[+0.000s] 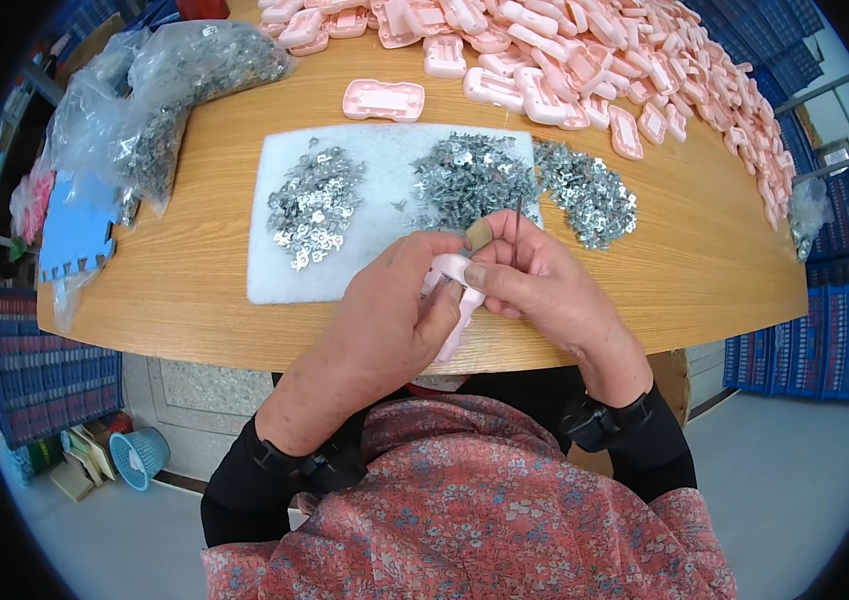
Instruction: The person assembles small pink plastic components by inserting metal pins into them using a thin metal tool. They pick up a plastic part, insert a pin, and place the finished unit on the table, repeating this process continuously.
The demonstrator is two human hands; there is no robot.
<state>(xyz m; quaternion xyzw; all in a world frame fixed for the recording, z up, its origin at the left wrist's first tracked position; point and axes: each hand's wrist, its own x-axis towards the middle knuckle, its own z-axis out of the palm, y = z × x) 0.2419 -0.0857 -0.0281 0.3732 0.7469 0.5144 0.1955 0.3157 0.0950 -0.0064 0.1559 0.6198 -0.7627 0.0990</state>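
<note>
A pink plastic casing [459, 325] is held near the table's front edge, tilted between both hands. My left hand [384, 305] grips it from the left, with the thumb pressed on its inner side. From the right, my right hand [554, 290] pinches its upper end with the thumb, and a thin dark metal tool like tweezers [518, 225] sticks up between its fingers. A tan cover [479, 233] sits on one fingertip there. Just beyond the hands, small metal contact pieces [469, 180] lie heaped on a white foam mat [274, 285]. Fingers hide much of the casing.
More metal pieces form one heap [316, 205] on the mat's left and another [589, 195] off its right edge. A single pink casing [384, 101] lies behind the mat. Many more casings [584, 60] cover the back right. Plastic bags of metal parts [159, 130] stand left.
</note>
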